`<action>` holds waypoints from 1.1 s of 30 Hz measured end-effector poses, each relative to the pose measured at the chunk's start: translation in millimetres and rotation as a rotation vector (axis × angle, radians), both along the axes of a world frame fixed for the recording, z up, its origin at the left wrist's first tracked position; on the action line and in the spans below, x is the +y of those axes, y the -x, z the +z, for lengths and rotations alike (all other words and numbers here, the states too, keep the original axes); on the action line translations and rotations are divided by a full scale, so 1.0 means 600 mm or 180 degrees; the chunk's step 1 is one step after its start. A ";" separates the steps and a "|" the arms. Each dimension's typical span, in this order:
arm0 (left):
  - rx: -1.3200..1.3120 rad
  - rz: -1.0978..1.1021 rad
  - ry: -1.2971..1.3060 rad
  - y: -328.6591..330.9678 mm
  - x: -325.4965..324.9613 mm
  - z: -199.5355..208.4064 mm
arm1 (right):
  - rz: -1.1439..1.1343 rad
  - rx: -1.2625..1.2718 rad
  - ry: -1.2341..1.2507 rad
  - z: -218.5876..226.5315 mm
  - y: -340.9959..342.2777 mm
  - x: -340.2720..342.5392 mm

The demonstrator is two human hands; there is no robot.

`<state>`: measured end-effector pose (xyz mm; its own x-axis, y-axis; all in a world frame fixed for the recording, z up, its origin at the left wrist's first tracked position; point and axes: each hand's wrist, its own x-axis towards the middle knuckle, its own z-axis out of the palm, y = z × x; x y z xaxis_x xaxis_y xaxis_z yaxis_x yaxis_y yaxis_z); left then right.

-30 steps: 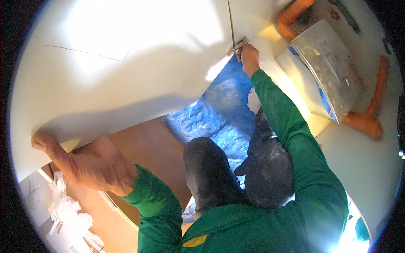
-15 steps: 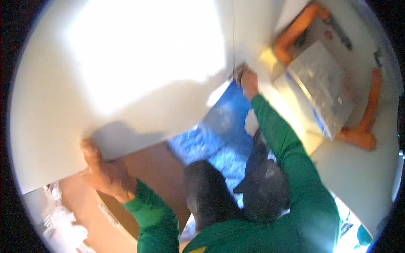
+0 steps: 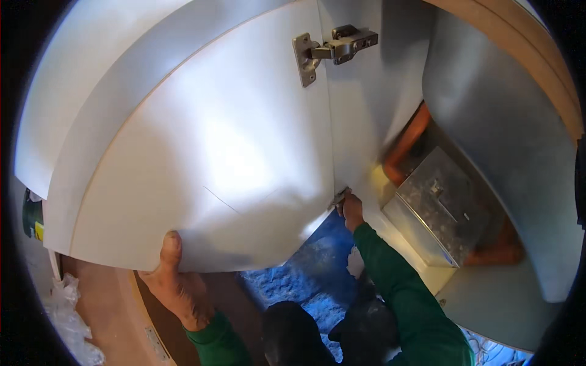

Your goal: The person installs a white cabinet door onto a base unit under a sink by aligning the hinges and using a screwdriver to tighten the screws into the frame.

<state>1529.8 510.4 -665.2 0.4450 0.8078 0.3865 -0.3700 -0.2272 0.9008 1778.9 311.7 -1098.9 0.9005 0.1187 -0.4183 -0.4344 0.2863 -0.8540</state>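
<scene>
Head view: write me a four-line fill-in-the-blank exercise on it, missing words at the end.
1. The left hand holds the white door by its ____ edge.
2. The right hand touches a small metal fitting that lies ____ the metal hinge in the picture.
3. Both sleeves are ____ in colour.
4. The metal box is to the ____ of the door.

Missing words: lower; below; green; right.

A rumpled blue floor covering (image 3: 311, 268) spreads across the lower centre, a pale patch (image 3: 355, 263) at its right edge too indistinct to identify; crumpled clear plastic (image 3: 66, 317) lies at lower left, its support unclear.
</scene>
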 end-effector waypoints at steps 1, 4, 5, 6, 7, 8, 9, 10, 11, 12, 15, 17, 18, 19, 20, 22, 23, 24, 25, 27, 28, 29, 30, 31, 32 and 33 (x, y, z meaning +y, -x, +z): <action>0.0010 0.0066 -0.0167 -0.003 -0.004 -0.002 | -0.0026 0.0000 0.0018 -0.001 -0.002 -0.010; 0.0050 0.0027 -0.0216 -0.006 -0.016 -0.006 | 0.0190 0.0144 -0.0275 0.020 -0.015 -0.050; 0.0133 0.0060 -0.0203 0.004 -0.017 -0.003 | 0.0583 0.0434 0.0251 0.075 0.001 -0.039; 0.0117 0.0088 -0.0221 0.006 -0.019 0.001 | 0.0917 0.0719 0.0808 0.139 0.021 -0.040; 0.0121 0.0111 -0.0120 0.000 -0.023 0.006 | 0.0883 0.0690 0.0812 0.203 0.034 -0.052; 0.0124 0.0129 -0.0023 -0.005 -0.028 0.012 | 0.0955 -0.0292 0.1475 0.270 0.046 -0.063; 0.0087 0.0093 -0.0029 -0.008 -0.031 0.017 | 0.0999 -0.1281 0.2126 0.334 0.056 -0.071; 0.0115 0.0066 -0.0038 -0.009 -0.034 0.021 | 0.0575 -0.1663 0.1511 0.393 0.062 -0.070; 0.0158 0.0051 -0.0053 -0.010 -0.035 0.023 | 0.0164 -0.2016 0.0874 0.453 0.067 -0.061; 0.0142 0.0054 -0.0064 -0.006 -0.034 0.021 | -0.0134 -0.2626 0.0694 0.519 0.067 -0.054; 0.0232 -0.0066 0.0111 0.004 -0.021 0.017 | -0.0730 -0.2524 -0.0585 0.708 0.067 -0.011; 0.0154 -0.0104 0.0132 -0.002 -0.018 0.018 | -0.0665 -0.2273 -0.0680 0.778 0.047 0.002; 0.0136 -0.0105 0.0130 -0.002 -0.015 0.019 | -0.0562 -0.1972 -0.0798 0.800 0.041 0.009; 0.0153 -0.0148 0.0140 -0.001 -0.010 0.021 | -0.0556 -0.1989 -0.0804 0.807 0.033 0.018; 0.0166 -0.0213 0.0161 -0.002 -0.007 0.020 | -0.0576 -0.2042 -0.0809 0.801 0.020 0.024; 0.0150 -0.0219 0.0120 0.001 -0.002 0.014 | -0.0581 -0.2082 -0.0835 0.788 0.015 0.037; 0.0141 -0.0234 0.0089 0.002 -0.001 0.014 | -0.0645 -0.2073 -0.1120 0.786 0.016 0.040; 0.0131 -0.0238 0.0092 0.004 -0.003 0.015 | -0.0708 -0.2063 -0.1404 0.783 0.016 0.042; 0.0147 -0.0225 0.0003 0.008 -0.007 0.015 | -0.0709 -0.2074 -0.1401 0.779 0.016 0.042; 0.0164 -0.0220 -0.0089 0.012 -0.010 0.016 | -0.0726 -0.2096 -0.1441 0.770 0.015 0.042; 0.0135 -0.0257 -0.0039 0.013 -0.011 0.018 | -0.0732 -0.2104 -0.1438 0.767 0.013 0.041; 0.0108 -0.0290 0.0009 0.014 -0.012 0.019 | -0.0663 -0.2148 -0.1512 0.765 0.013 0.041; 0.0105 -0.0294 0.0009 0.015 -0.016 0.021 | -0.0593 -0.2192 -0.1586 0.764 0.012 0.041; 0.0158 -0.0273 -0.0001 0.017 -0.022 0.025 | -0.0597 -0.2198 -0.1584 0.763 0.010 0.039; 0.0210 -0.0247 -0.0009 0.019 -0.026 0.028 | -0.0522 -0.2159 -0.1634 0.763 0.008 0.036; 0.0205 -0.0248 -0.0006 0.020 -0.026 0.027 | -0.0446 -0.2121 -0.1685 0.764 0.006 0.033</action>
<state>1517.8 494.6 -648.7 0.5303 0.7691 0.3567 -0.3279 -0.2019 0.9229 1775.4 331.8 -640.5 0.9594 0.0182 0.2816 0.1790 0.7322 -0.6572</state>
